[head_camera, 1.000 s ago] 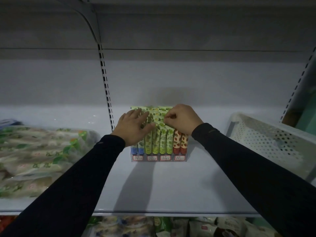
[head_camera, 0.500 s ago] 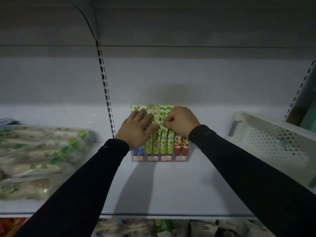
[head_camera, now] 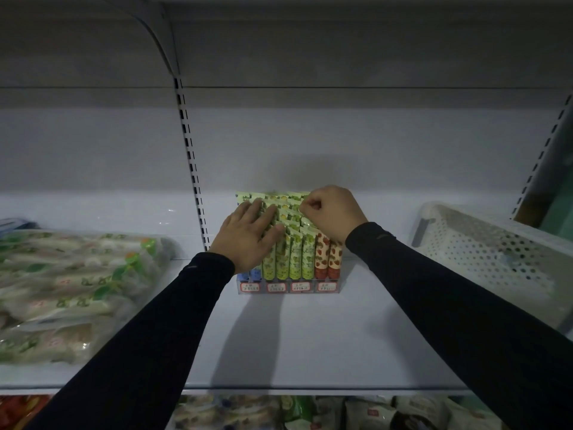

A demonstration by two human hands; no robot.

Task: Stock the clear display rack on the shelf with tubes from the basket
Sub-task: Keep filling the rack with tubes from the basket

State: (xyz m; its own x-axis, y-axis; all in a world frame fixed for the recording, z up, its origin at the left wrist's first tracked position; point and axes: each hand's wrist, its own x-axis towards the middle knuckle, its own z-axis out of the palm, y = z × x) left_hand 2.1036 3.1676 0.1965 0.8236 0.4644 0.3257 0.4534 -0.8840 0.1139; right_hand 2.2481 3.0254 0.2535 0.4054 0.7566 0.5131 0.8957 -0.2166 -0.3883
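A clear display rack (head_camera: 288,287) with red price labels stands on the white shelf (head_camera: 294,342), filled with rows of upright tubes. Green tubes (head_camera: 290,262) fill the middle, red strawberry-print tubes (head_camera: 328,257) the right, blue tubes (head_camera: 249,275) the left. My left hand (head_camera: 248,235) lies flat with straight fingers on the tops of the left and middle tubes. My right hand (head_camera: 333,212) is curled over the rack's back right, its thumb and fingers pinching the top of a green tube. A white perforated basket (head_camera: 496,252) sits to the right.
Clear bags of green-printed packets (head_camera: 68,293) lie piled on the shelf at the left. A slotted upright (head_camera: 192,169) runs down the back wall just left of the rack. More packaged goods (head_camera: 310,414) fill the shelf below. Bare shelf lies before the rack.
My right hand has shifted slightly back and right along the green tubes. My left hand stays flat on the tubes, almost unmoved.
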